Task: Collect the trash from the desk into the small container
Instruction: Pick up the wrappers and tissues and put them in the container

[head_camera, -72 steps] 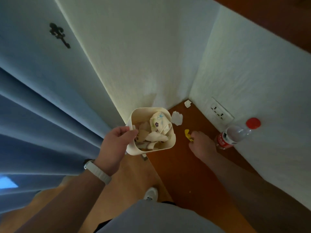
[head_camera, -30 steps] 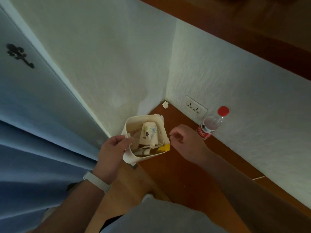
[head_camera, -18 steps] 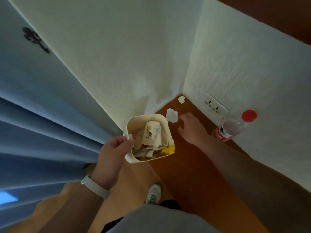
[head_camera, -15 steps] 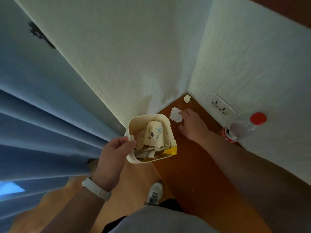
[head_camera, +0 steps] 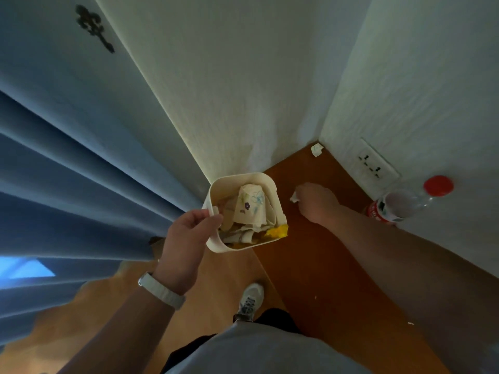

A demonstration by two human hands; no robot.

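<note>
Container mouth faces up, pinched by left hand; right hand closed on paper scrap.

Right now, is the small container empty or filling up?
Filling up. The small container, held by the left hand, holds a paper cup, crumpled scraps and a yellow wrapper near its rim.
</note>
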